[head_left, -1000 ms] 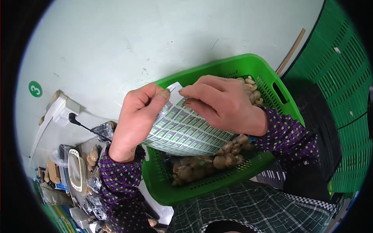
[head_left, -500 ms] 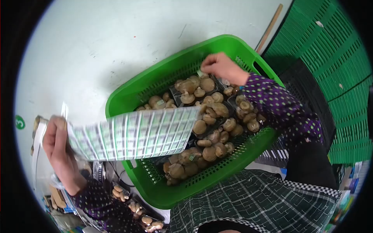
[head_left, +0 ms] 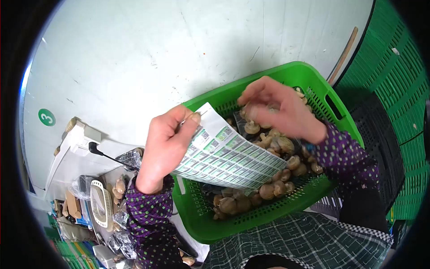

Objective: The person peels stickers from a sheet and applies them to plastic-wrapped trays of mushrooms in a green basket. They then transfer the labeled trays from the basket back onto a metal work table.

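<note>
My left hand [head_left: 163,145] pinches the top corner of a sheet of printed labels [head_left: 230,154], white with green and dark print, between thumb and fingers. The sheet slants over a green plastic basket [head_left: 264,222] and covers part of its contents. Packs of brown mushrooms [head_left: 266,192], some on black trays under clear film, fill the basket. Above the far right packs hovers my right hand [head_left: 289,110], slightly blurred, its fingers curved and apart from the thumb. I see nothing held in it.
A white wall [head_left: 134,58] rises behind the basket. Green slatted crates [head_left: 407,148] and a black crate [head_left: 378,134] stand at right. Lower left holds a white oval basket [head_left: 102,206], a black cable [head_left: 112,158] and more wrapped mushrooms [head_left: 119,188].
My left hand has brought the label sheet rightward and tilted it over the basket. My right hand has left the pack it touched, and its fingers have spread. The view has shifted left.
</note>
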A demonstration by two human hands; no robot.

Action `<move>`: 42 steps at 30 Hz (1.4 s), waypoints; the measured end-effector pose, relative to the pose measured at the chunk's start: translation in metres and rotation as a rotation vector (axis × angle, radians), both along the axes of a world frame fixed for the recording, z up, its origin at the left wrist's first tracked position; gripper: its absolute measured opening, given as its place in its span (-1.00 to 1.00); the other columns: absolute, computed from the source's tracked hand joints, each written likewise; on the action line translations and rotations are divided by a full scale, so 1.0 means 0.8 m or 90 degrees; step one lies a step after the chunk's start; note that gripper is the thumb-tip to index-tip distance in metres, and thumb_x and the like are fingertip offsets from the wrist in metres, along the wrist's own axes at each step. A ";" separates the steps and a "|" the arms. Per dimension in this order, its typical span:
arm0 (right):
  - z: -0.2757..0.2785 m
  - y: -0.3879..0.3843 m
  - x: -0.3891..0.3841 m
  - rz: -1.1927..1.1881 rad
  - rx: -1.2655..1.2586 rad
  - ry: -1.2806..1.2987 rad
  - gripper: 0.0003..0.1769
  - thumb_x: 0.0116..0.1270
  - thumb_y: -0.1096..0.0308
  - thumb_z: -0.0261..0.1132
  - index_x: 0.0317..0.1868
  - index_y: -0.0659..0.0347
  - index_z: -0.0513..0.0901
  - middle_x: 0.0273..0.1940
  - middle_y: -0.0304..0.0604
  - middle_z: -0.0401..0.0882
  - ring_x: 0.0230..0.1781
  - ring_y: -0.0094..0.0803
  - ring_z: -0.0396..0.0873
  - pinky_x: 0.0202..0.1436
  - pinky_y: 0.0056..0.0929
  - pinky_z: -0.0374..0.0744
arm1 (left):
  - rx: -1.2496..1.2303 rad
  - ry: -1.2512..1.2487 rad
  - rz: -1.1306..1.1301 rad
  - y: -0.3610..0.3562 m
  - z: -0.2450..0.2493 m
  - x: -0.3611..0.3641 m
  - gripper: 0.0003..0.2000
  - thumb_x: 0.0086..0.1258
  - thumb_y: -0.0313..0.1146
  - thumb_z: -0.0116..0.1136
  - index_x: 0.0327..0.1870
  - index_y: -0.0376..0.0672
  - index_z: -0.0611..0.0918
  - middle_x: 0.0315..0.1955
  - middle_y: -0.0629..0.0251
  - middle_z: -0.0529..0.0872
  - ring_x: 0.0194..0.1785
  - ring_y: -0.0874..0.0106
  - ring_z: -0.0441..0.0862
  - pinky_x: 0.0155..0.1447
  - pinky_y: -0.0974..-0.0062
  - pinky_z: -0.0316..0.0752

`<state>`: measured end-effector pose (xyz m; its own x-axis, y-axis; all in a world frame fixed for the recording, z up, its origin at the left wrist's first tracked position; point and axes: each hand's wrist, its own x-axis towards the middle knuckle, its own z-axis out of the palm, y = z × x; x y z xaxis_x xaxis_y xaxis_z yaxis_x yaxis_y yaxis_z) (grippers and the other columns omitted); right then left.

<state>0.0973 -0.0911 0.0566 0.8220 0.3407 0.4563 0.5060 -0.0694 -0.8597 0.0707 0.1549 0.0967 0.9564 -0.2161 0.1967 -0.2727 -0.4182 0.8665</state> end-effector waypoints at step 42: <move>-0.005 0.005 -0.018 -0.087 -0.072 -0.218 -0.66 0.07 0.42 0.44 -0.12 0.27 0.59 -0.36 -0.15 0.59 -0.39 -0.34 0.61 -0.31 -0.45 0.57 | 0.032 0.080 -0.052 0.008 0.003 0.022 -0.84 0.40 -0.45 0.11 -0.40 -0.35 0.56 -0.59 0.51 0.53 -0.48 0.73 0.36 -0.42 0.67 0.27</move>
